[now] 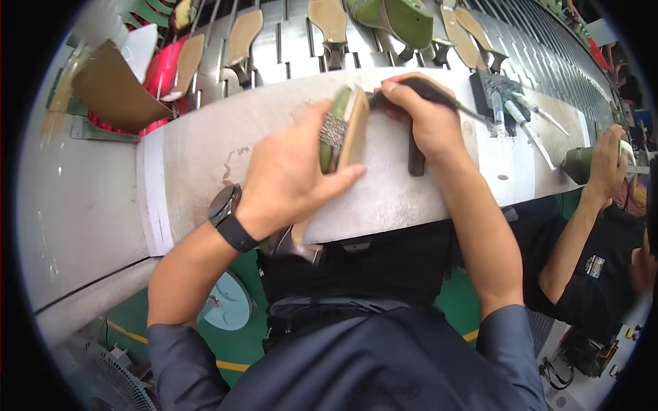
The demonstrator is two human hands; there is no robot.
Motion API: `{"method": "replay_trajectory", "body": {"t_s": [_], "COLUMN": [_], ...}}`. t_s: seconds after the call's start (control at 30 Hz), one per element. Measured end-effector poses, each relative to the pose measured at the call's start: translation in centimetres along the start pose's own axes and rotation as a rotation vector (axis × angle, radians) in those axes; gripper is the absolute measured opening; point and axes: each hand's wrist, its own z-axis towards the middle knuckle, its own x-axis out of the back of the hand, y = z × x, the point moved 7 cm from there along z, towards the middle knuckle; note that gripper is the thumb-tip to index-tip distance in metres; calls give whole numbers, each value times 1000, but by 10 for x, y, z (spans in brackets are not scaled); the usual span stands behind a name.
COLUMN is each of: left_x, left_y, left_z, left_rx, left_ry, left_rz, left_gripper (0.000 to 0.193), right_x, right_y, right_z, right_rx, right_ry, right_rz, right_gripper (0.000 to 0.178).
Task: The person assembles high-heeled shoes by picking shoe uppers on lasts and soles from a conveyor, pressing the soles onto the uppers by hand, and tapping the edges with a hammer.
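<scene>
My left hand [284, 168], with a dark watch on its wrist, is closed around a high-heeled shoe [355, 130] above the worktable. The shoe is tipped on its side, with its tan sole facing right, a green upper and a sparkly silver strap; its dark heel points toward my body. Just right of the shoe's toe, my right hand [428, 113] grips a black hand tool [416, 159]. Part of the tool hangs below the fingers, and its tip is close to the sole's edge. The tool's exact kind is hard to make out, and motion blurs the shoe.
Several syringes [517, 116] lean on a black block [485, 92] at the table's right. Shoes with tan soles [327, 24] lie on a metal slatted conveyor [291, 48] beyond. A brown curved sheet [113, 89] stands far left. At right, a co-worker's hand [604, 164] holds a green shoe.
</scene>
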Motion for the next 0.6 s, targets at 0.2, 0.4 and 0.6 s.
{"method": "replay_trajectory", "body": {"t_s": [0.2, 0.4, 0.6], "left_x": [87, 65, 54], "left_y": [54, 72, 82], "left_z": [-30, -47, -63], "left_rx": [-148, -364, -311], "left_ry": [254, 340, 453], "left_rz": [-565, -398, -315], "left_gripper": [69, 63, 68], "right_x": [10, -17, -48], "right_y": [-8, -129, -187], "right_z": [-45, -138, -183], "right_rx": [39, 587, 691], "right_ry": [99, -105, -369], "right_rz": [101, -63, -240], "right_gripper": [22, 27, 36]}}
